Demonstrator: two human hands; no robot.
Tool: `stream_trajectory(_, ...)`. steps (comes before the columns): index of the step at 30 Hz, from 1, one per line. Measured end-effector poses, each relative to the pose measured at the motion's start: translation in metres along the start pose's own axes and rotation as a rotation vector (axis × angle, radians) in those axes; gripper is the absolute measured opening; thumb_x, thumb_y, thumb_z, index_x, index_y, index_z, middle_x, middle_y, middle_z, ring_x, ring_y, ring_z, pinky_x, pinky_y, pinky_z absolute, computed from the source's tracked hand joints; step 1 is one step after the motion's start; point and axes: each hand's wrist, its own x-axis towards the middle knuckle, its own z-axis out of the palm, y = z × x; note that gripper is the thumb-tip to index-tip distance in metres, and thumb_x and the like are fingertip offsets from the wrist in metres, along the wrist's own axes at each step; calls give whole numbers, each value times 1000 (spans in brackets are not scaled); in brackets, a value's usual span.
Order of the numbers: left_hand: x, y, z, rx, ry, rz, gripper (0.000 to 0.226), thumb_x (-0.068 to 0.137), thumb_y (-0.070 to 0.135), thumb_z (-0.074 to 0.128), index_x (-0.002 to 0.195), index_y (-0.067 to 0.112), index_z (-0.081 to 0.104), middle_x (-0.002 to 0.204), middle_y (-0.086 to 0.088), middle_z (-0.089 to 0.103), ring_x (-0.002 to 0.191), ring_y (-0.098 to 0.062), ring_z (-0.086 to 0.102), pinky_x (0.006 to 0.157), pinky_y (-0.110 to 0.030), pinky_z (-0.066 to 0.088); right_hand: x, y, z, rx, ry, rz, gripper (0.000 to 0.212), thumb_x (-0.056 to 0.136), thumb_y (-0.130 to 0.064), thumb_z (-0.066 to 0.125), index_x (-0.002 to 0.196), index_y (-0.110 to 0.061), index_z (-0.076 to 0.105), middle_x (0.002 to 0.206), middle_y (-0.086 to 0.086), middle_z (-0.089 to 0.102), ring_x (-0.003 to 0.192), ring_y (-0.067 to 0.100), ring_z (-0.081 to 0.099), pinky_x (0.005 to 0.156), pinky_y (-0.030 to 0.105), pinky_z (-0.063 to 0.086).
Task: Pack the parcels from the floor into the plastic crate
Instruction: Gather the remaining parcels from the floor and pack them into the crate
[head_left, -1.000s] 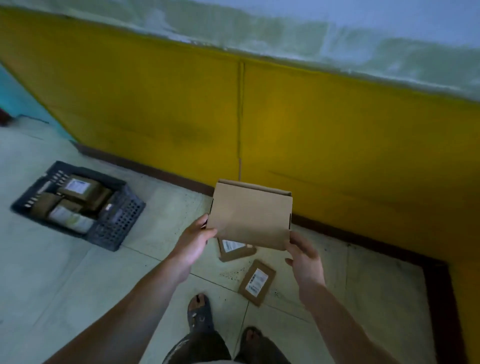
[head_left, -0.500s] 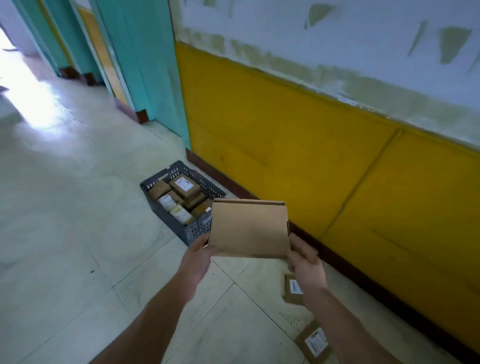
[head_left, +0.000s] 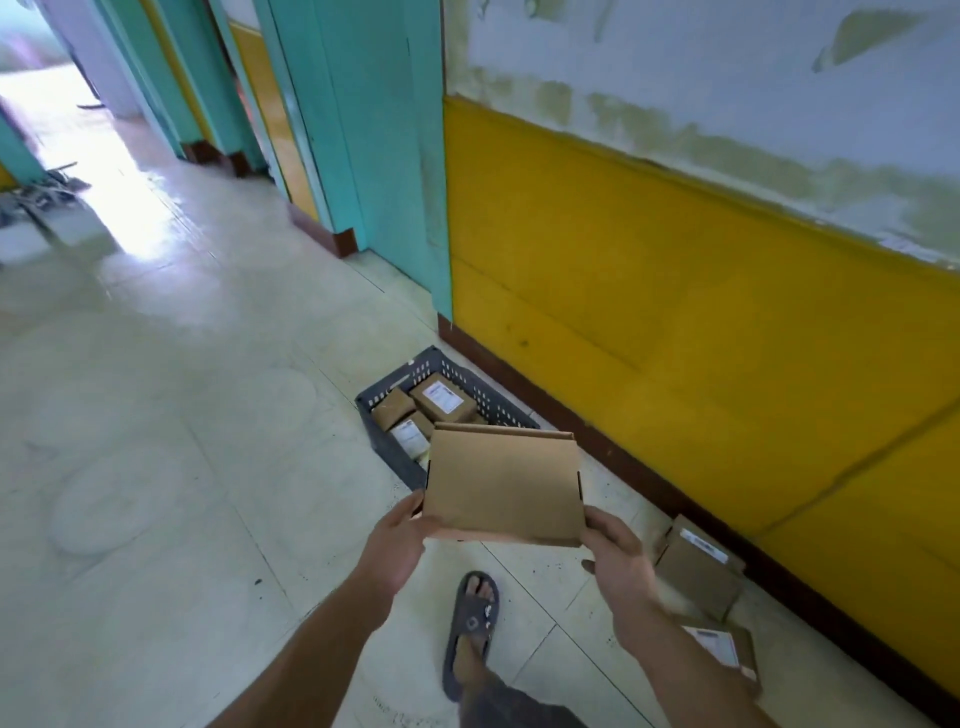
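Holding a flat brown cardboard box (head_left: 503, 486) up in the air with both hands, its plain broad face turned toward the camera and its top edge tipped slightly away. Clasping the lower left corner with the left hand (head_left: 397, 551), thumb lying on the near face and fingers curled out of sight behind. Clasping the lower right corner with the right hand (head_left: 618, 561) in the same manner, thumb on the front, the rest tucked under the bottom edge. Carrying the box well clear of the tiled floor (head_left: 182, 467) and, from this angle, covering the near end of the dark plastic crate (head_left: 388, 448). Looking past the box at the crate sitting on the floor just beside the brown skirting of the yellow wall (head_left: 675, 312), already containing several small parcels: a labelled parcel (head_left: 442, 399) toward the far end and a plain parcel (head_left: 393, 409) to its left, others half hidden. Standing with one foot in a dark sandal (head_left: 471, 623) on the tiles below the box. Seeing two floor parcels (head_left: 698, 566) lying at the right, close to the skirting, the nearer one partly behind the right forearm. Facing a teal door frame (head_left: 374, 130) beyond the crate
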Motion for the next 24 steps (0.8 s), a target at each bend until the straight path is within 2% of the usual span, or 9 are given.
stream_trajectory(2,39,19,-10,25,-20,19,31,92,9,56,118,26,55,119,1,55,116,-22,48,107,-37,36,34,-13,28,26,5,-4,21,96,-18,54,97,-34,68,99,-15,66,90,2,57,68,21,46)
stream_trajectory(4,78,40,-18,67,-23,58,28,95,9,52,115,27,57,109,7,61,110,-20,51,96,-31,38,68,-29,56,62,27,3,23,96,-15,54,92,-34,66,95,-16,65,88,0,57,68,20,47)
stream_trajectory(7,138,68,-31,173,-6,74,30,97,7,46,116,24,62,100,12,65,102,-18,57,87,-28,42,121,-47,98,70,19,46,24,95,-16,54,89,-37,66,100,-12,67,90,1,57,76,26,48)
stream_trajectory(11,200,112,-47,171,-33,21,31,94,4,49,112,27,61,103,10,67,97,-12,60,83,-27,44,171,-82,139,95,36,113,20,96,-12,54,102,-25,67,97,-14,67,83,-5,58,59,9,45)
stream_trajectory(13,223,131,-52,160,-72,-3,33,91,2,54,115,23,60,108,4,68,95,-9,62,75,-23,46,192,-96,154,92,51,134,21,95,-11,54,103,-25,68,98,-13,67,84,-5,58,56,9,45)
stream_trajectory(15,254,149,-58,187,-87,-12,36,91,3,56,121,22,60,114,-1,67,97,-12,62,75,-23,47,212,-112,169,77,57,152,20,94,-14,56,103,-26,69,97,-14,67,88,-3,59,61,13,46)
stream_trajectory(20,351,178,-63,361,-154,-19,34,93,19,54,114,43,66,114,9,67,96,-18,59,84,-33,47,272,-130,207,71,167,213,19,93,-18,57,97,-33,68,95,-17,66,88,1,58,69,23,48)
stream_trajectory(22,387,189,-64,424,-204,-34,32,93,22,55,119,39,63,115,4,67,101,-20,62,89,-39,49,291,-133,225,94,231,248,20,93,-19,55,98,-33,68,95,-16,66,90,5,59,73,26,49)
stream_trajectory(24,423,200,-65,455,-290,-20,26,93,19,55,111,34,66,111,5,68,104,-19,62,88,-36,48,307,-138,244,112,285,285,21,94,-18,53,98,-33,67,101,-12,67,94,10,59,80,30,48)
